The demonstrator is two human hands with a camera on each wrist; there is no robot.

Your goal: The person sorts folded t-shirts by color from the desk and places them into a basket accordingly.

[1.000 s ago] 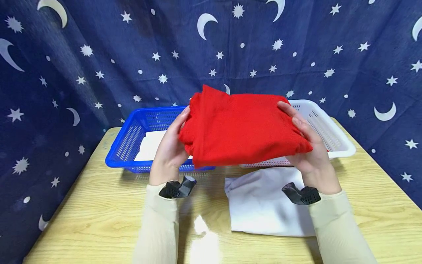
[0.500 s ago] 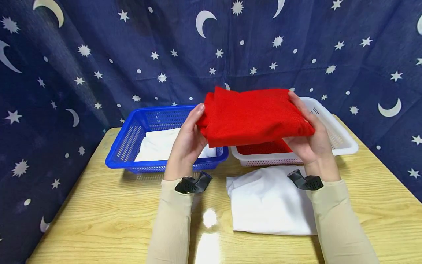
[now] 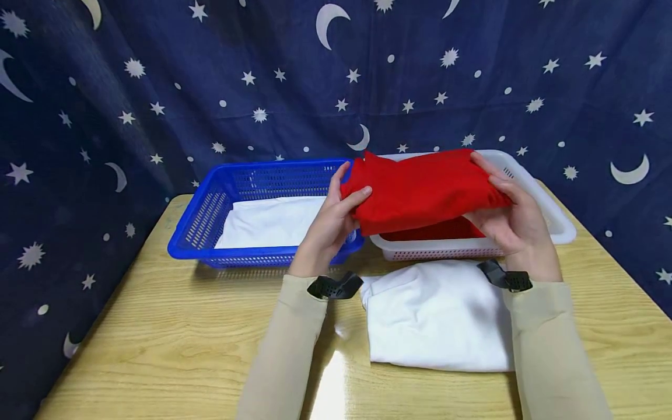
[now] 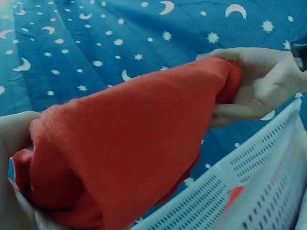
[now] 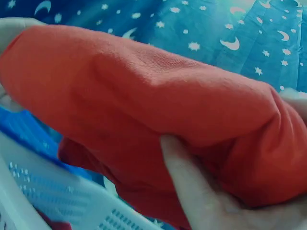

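Observation:
A folded red cloth (image 3: 427, 189) is held up between both hands, over the white basket (image 3: 564, 230). My left hand (image 3: 332, 217) grips its left end, the thumb lying on top of the fabric. At the opposite end my right hand (image 3: 517, 224) holds the cloth, fingers along the far side and thumb underneath, as the right wrist view shows at the thumb (image 5: 187, 175). Loose folds hang down at the cloth's left end in the left wrist view. More red fabric (image 3: 438, 231) lies inside the white basket, partly hidden by the held cloth.
Left of the white basket stands a blue basket (image 3: 195, 253) with folded white cloth (image 3: 270, 221) in it. Another folded white cloth (image 3: 438, 326) lies on the wooden table (image 3: 157, 350) in front of the white basket. A dark blue star-patterned curtain (image 3: 294, 76) hangs behind.
Both hands have carried the red cloth to the right, over the white basket. The left thumb now shows on top of the cloth. More of the blue basket's white cloth has come into sight.

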